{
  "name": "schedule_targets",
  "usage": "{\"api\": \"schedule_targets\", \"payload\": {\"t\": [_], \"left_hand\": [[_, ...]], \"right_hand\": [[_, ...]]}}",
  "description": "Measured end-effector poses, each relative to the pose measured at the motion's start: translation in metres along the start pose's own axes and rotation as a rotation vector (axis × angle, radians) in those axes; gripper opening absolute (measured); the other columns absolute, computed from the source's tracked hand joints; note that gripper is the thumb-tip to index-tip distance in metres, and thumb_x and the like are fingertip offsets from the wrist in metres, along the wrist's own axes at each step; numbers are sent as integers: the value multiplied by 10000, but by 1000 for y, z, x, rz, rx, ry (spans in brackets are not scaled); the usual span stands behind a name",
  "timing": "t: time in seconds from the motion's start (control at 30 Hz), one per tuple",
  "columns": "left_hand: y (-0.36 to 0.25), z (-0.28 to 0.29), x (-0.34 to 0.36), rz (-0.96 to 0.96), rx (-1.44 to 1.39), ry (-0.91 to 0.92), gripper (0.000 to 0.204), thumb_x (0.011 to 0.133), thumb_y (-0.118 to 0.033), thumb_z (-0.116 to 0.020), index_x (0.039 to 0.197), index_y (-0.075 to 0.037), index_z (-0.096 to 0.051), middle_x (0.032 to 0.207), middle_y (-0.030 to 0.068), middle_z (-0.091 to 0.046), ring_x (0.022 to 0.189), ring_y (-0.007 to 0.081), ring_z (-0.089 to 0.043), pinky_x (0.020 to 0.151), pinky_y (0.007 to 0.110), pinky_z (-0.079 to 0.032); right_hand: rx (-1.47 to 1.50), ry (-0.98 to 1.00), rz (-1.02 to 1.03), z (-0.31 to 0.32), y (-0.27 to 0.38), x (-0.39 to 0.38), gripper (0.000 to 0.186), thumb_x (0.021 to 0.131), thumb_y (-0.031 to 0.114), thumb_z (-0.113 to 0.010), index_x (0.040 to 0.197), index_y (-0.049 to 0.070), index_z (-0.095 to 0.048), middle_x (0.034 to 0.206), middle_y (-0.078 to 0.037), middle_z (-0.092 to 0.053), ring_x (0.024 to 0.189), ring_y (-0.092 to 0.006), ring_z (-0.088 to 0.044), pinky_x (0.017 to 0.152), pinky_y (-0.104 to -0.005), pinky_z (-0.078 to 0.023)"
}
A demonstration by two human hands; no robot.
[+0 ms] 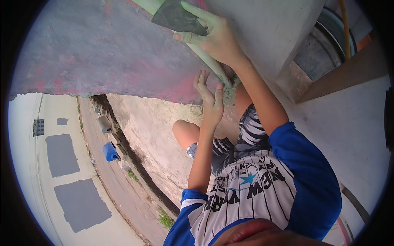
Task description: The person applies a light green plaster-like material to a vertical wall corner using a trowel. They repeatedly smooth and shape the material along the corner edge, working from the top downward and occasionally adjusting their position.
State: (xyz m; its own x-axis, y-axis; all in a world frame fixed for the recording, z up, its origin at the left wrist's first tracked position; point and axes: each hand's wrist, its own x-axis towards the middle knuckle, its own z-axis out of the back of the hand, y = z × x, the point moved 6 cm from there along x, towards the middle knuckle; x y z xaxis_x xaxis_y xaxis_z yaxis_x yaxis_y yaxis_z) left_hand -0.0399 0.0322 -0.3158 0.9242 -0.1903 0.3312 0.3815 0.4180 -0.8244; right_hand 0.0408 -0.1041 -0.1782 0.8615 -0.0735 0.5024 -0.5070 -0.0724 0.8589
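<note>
My right hand (219, 43) presses a dark grey sheet (174, 17), which looks like sandpaper, around a pale green pole (210, 61). Its thumb lies on the near side and its fingers reach over the far side. The pole slants from the top edge down to a dusty spot by my knees. Lower down and to the left, my left hand (211, 100) is raised with loosely curved fingers and the thumb apart, holding nothing. It is nearest to the edge of a grey surface with pink patches (115, 53). Pale dust coats both hands.
A pale wall (262, 28) rises close on the right. Beyond it, a round metal tub (324, 45) sits behind a ledge (344, 78). At lower left, past rough ground (143, 119), run a path (111, 176) with a blue container (110, 151) and a cream building (45, 180).
</note>
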Motion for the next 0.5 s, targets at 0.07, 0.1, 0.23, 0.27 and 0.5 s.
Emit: {"api": "schedule_targets", "payload": {"t": [0.07,0.1,0.23,0.27,0.5], "left_hand": [[-21,-13,22,69,-359,24,723,1108,-416,-418,1600,50,-164,1645,269,-220,1520,369,-284,1215,502,-305],[-26,-15,29,98,-530,30,732,1122,-460,-374,1606,45,-160,1648,253,-253,1522,350,-301,1217,505,-306],[-16,-49,34,223,-905,148,775,1125,-543,-283,1637,19,-129,1669,200,-266,1530,314,-322,1233,465,-295],[2,-64,22,309,-1003,144,764,1128,-532,-284,1643,10,-124,1675,193,-256,1530,305,-326,1231,456,-302],[69,-93,-20,259,-686,-26,556,1151,-409,-346,1529,-2,-363,1396,145,-508,1220,202,-538,987,349,-469]], "right_hand": [[-22,-2,60,3,8,12,800,831,276,-884,1510,37,-536,1332,-182,-702,1115,-204,-682,972,-331,-528],[-14,1,-19,2,0,7,792,843,252,-875,1517,31,-523,1319,-186,-705,1125,-201,-684,985,-334,-528],[-105,-38,-194,27,-75,-54,798,879,247,-846,1551,37,-470,1360,-236,-664,1213,-258,-670,1032,-375,-519],[-167,-37,-187,23,-83,-65,804,890,258,-834,1557,27,-448,1380,-246,-646,1237,-280,-657,1044,-387,-512],[-414,-121,40,-8,-61,-63,745,997,323,-708,1571,-5,-364,1363,-231,-633,1145,-325,-672,984,-394,-525]]}}
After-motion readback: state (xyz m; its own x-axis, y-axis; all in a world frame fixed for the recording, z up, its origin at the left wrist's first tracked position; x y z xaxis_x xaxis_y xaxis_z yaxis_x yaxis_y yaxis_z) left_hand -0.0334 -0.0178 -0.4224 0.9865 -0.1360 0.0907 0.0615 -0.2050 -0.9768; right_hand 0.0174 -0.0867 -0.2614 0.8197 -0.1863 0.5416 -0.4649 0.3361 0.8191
